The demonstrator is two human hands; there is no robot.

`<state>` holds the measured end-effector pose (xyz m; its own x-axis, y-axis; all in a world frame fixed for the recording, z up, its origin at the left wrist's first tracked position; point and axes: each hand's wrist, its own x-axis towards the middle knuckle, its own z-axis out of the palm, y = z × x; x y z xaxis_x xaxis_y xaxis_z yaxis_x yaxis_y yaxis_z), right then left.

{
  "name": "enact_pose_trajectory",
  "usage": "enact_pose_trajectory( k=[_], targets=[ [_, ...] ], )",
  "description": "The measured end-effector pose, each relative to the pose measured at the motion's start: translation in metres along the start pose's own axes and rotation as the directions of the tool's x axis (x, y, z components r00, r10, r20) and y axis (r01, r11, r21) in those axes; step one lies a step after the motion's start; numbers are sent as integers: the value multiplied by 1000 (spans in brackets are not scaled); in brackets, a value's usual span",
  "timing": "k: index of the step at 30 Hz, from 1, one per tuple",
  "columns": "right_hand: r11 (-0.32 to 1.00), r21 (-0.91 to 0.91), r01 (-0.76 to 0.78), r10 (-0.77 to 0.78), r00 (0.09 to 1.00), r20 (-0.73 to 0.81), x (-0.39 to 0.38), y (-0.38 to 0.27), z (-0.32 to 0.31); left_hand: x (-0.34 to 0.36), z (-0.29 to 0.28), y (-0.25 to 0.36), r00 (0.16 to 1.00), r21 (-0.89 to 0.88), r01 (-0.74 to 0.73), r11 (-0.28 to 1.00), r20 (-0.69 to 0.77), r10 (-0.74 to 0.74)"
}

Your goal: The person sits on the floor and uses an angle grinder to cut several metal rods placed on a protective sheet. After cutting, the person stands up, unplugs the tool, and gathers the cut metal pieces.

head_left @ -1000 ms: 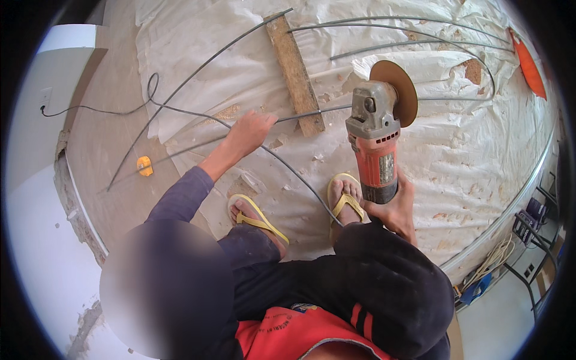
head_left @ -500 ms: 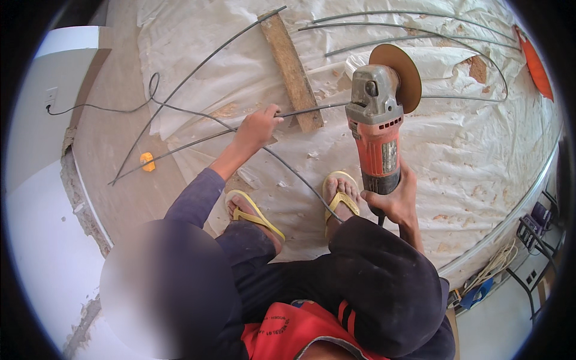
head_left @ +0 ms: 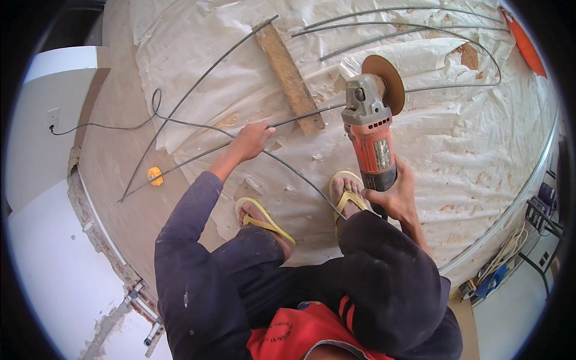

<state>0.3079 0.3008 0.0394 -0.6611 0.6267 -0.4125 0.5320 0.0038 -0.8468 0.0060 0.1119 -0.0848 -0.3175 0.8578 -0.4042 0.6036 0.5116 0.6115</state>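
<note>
My right hand (head_left: 393, 191) is wrapped round the rear of a red and grey angle grinder (head_left: 373, 147), which is held upright with its head away from me. The brown cutting disc (head_left: 384, 84) stands on edge, on the right of the head. My left hand (head_left: 249, 143) is closed on a thin dark metal rod (head_left: 294, 119). This rod crosses the near end of a wooden plank (head_left: 285, 69) and runs behind the grinder's head. Whether the disc touches it is hidden.
Off-white sheeting (head_left: 432, 198) covers much of the floor. Several more rods (head_left: 384, 37) lie at the far right, near an orange object (head_left: 523, 45). A black power cord (head_left: 300, 175) winds from a wall socket (head_left: 53, 117) to my feet. A small yellow case (head_left: 155, 176) lies left.
The view has tilted and shifted a little. My left hand sits slightly farther back along the rod, away from the plank. The grinder stays in my right hand.
</note>
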Motion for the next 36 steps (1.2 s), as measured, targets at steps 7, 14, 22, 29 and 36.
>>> enact_pose_trajectory(
  k=[7,14,22,29,36],
  targets=[
    [999,-29,-27,25,997,-77,-15,-22,16,35,-6,12,996,-122,-37,992,80,47],
    [985,-82,-152,133,969,-208,-46,-62,24,52,12,7,969,-241,-220,945,54,240],
    [979,-120,-162,122,949,-290,-59,-56,35,68,31,24,997,-196,-55,979,40,64],
    [978,-157,-135,112,983,-146,-36,-29,34,45,23,21,996,-140,-93,986,-24,90],
    [986,-146,-84,75,995,-69,-28,-7,17,44,24,31,993,-182,-90,979,-87,75]
  ],
)
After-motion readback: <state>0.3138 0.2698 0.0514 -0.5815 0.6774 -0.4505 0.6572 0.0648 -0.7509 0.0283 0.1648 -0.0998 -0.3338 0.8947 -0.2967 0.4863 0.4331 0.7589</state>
